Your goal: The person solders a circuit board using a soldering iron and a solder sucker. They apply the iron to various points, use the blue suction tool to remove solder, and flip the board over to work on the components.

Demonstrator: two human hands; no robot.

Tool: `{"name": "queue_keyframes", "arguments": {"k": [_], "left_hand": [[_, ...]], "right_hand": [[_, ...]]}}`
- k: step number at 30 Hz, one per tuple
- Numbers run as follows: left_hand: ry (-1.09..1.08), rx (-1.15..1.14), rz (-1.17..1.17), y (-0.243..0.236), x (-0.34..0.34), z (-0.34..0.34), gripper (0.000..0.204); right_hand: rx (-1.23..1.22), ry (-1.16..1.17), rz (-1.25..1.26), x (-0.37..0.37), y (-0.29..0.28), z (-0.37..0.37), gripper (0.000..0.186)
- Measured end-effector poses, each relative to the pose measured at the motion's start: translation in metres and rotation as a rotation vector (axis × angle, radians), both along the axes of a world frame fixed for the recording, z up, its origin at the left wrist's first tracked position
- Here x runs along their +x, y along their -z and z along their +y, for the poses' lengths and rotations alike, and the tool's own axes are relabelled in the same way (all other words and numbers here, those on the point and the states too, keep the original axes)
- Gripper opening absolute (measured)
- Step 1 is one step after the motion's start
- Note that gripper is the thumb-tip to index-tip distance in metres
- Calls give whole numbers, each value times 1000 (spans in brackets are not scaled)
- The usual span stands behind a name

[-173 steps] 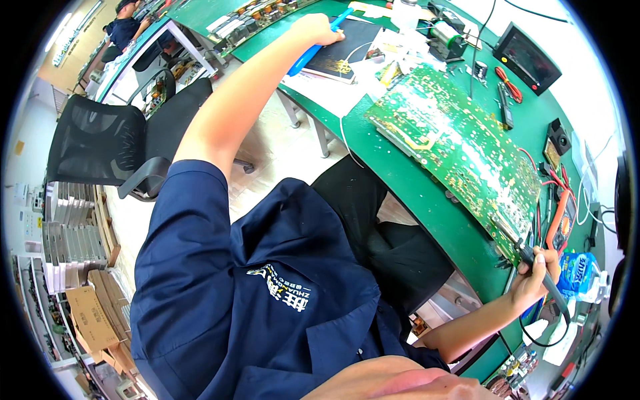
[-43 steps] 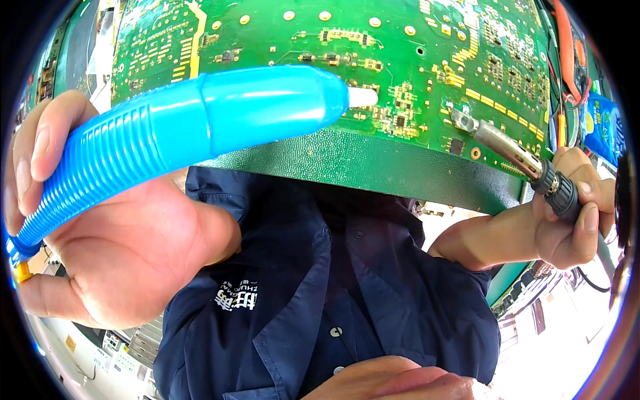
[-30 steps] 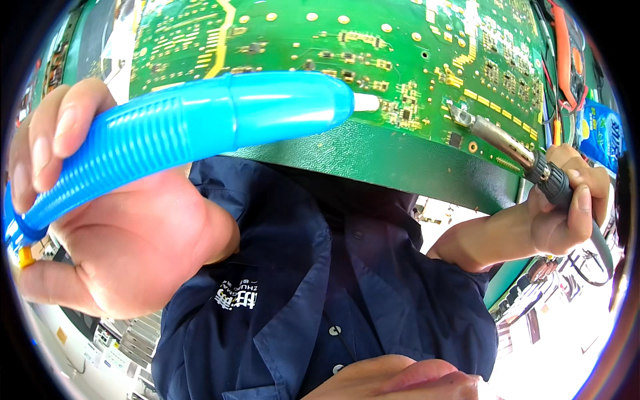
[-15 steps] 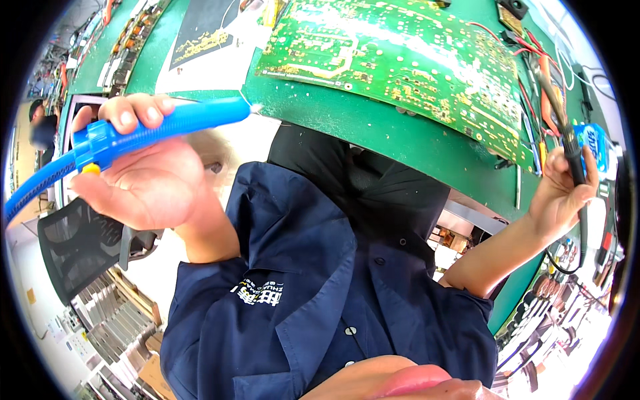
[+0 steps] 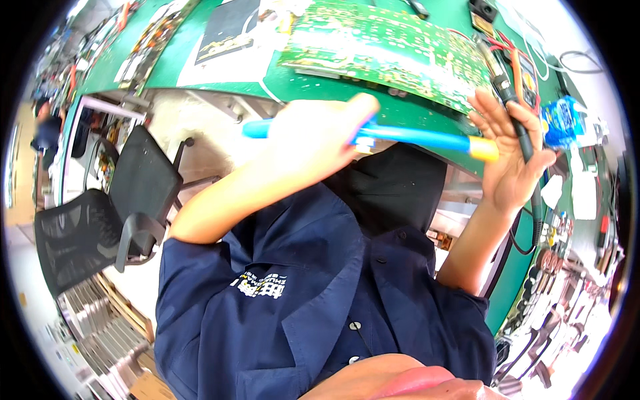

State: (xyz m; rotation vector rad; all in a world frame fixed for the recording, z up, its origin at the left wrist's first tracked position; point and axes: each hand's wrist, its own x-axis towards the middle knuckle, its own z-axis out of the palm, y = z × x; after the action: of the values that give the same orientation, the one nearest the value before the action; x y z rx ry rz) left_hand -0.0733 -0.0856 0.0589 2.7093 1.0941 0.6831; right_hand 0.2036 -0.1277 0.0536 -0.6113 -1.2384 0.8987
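Note:
In my left hand (image 5: 313, 140), closed round its middle, is a blue solder sucker (image 5: 413, 136) lying crosswise in front of the bench edge. Its yellow end (image 5: 483, 149) reaches the palm of my right hand (image 5: 503, 163); whether it presses there I cannot tell. A black-handled soldering iron (image 5: 521, 130) runs through my right hand, held by the thumb side, tip end pointing away over the bench. The other right fingers are spread. Beyond both hands lies a large green circuit board (image 5: 387, 57), solder side up, with parts beneath its near edge.
The green bench (image 5: 233, 100) carries a dark sheet on white paper (image 5: 230, 30) and a narrow populated board (image 5: 157, 43) at left. A blue crinkled packet (image 5: 562, 122) and a red-lead tool cluster (image 5: 527, 70) stand right. Black chairs (image 5: 143, 180) are at left.
My left hand has swung right with the solder sucker, bringing its yellow end to my right palm. The right hand has moved inward with the soldering iron, its fingers spreading.

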Motion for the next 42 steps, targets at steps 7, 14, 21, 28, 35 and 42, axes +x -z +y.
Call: {"name": "queue_keyframes", "arguments": {"k": [7,14,21,28,35,42], "left_hand": [[160,-38,89,-7,18,-4,32],[163,-7,221,-19,36,-13,27],[225,39,182,-25,58,-20,16],[276,131,103,-14,45,-11,19],[34,110,168,-5,-42,25,29],[-394,50,-114,21,-189,151,33]], "right_hand": [[-159,-216,-117,-8,-10,-26,86],[-179,-182,-168,-41,-13,-32,74],[-56,-180,-178,-66,0,-25,66],[-72,-137,-171,-78,8,-23,62],[55,-20,-308,-29,5,-26,52],[37,244,-237,13,-4,-21,69]]}}
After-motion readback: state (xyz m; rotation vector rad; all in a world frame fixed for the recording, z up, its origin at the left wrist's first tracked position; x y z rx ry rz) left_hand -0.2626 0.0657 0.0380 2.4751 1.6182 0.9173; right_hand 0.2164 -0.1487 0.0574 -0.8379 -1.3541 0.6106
